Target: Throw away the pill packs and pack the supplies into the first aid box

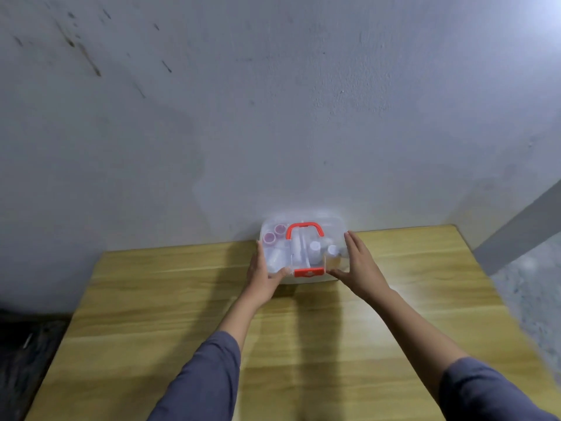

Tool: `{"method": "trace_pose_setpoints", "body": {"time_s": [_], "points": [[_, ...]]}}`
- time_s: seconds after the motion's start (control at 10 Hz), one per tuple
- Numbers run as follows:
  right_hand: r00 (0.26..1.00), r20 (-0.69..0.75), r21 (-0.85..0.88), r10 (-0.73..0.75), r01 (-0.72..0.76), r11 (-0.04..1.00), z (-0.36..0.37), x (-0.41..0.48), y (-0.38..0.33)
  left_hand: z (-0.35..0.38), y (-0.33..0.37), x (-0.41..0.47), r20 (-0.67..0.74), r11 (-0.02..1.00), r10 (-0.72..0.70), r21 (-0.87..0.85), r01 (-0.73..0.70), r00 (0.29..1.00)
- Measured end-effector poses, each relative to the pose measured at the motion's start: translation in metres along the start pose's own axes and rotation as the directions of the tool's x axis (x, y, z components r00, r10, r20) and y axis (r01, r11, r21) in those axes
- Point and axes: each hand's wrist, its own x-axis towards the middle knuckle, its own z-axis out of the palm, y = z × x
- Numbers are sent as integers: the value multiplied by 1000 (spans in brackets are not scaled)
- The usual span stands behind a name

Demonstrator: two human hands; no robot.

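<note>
A clear plastic first aid box with a red handle and a red front latch stands at the far edge of the wooden table, against the wall. Its lid is down. Through the lid I see small white bottles and two pink-capped jars. My left hand grips the box's left side, thumb on the front edge. My right hand presses against its right side, thumb at the front corner. No pill packs are in view.
The wooden table stretches toward me from the grey wall. Dark floor with clutter lies off the table's left edge. A speckled floor shows past its right edge.
</note>
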Motion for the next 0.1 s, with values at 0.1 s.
{"method": "trace_pose_setpoints", "body": {"time_s": [0.1], "points": [[995,86,-79,-43,49,996,-10,-35,12,8,-21,-52,-29,974,28,227,-21,999]]}}
